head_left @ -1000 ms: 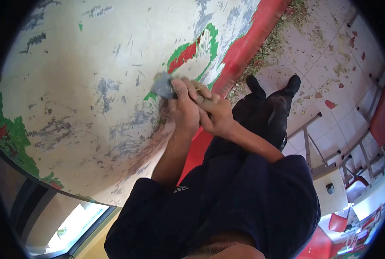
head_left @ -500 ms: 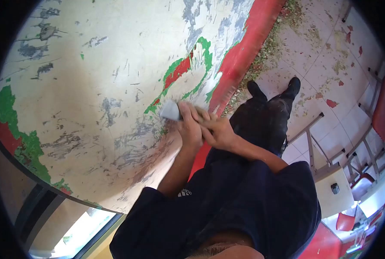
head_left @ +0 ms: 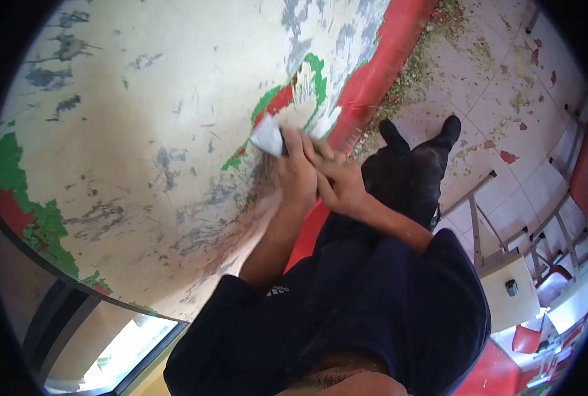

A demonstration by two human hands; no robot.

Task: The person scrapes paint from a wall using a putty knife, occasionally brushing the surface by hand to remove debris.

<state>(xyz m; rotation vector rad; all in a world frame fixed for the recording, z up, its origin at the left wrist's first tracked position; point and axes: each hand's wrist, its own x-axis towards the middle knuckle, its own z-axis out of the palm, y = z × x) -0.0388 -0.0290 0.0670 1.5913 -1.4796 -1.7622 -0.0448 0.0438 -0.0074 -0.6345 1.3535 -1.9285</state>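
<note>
A scraper (head_left: 267,136) with a broad pale flat blade lies against the wall (head_left: 175,86), over a strip of red and green paint. My left hand (head_left: 297,168) is closed round it just behind the blade. Further back, my right hand (head_left: 344,183) is wrapped round the handle, close against the left. The fingers hide most of the handle. Around the blade the wall is whitish, with grey scraped patches and a remnant of green paint (head_left: 317,72) curving above my hands.
A red band (head_left: 373,79) runs along the wall's base. Paint flakes and crumbs (head_left: 406,86) litter the tiled floor (head_left: 492,79) by my feet. Metal-legged furniture (head_left: 475,224) and a pale tabletop (head_left: 511,290) stand at right. A window (head_left: 119,356) shows at lower left.
Both hands and the scraper have moved up and slightly right in the view, from bare wall below the coloured strip onto the strip. The grip looks the same.
</note>
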